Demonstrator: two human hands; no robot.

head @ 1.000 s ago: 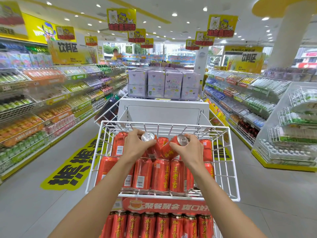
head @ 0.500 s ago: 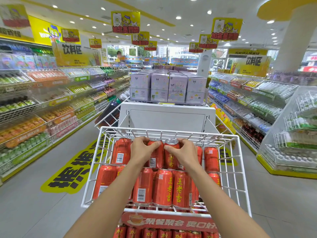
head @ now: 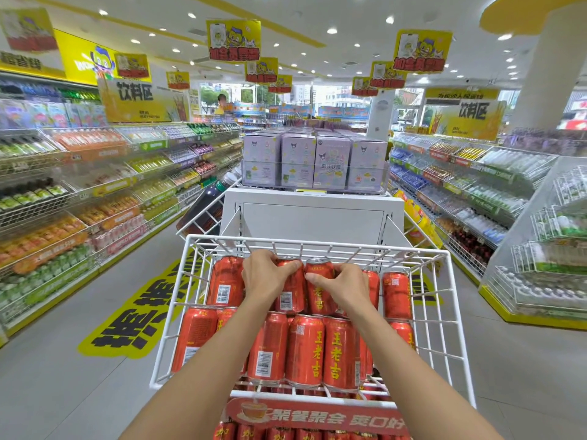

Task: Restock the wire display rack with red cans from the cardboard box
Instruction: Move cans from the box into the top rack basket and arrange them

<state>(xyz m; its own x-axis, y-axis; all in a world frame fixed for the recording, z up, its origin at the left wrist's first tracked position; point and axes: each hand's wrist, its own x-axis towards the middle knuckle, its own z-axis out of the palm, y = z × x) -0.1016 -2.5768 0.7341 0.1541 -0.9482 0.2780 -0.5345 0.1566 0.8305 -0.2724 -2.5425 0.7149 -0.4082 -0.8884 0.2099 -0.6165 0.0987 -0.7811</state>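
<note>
Gripping one red can each, the left hand (head: 265, 278) and right hand (head: 344, 290) press two upright cans (head: 319, 292) side by side in the back row of the white wire display rack (head: 317, 242). More red cans (head: 305, 350) fill the rack's front row, below both wrists.

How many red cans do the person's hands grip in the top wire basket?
2. The left hand grips the barcode can in the middle of the back row; the right hand grips the lettered can just right of it. The hands may hide others.
</note>
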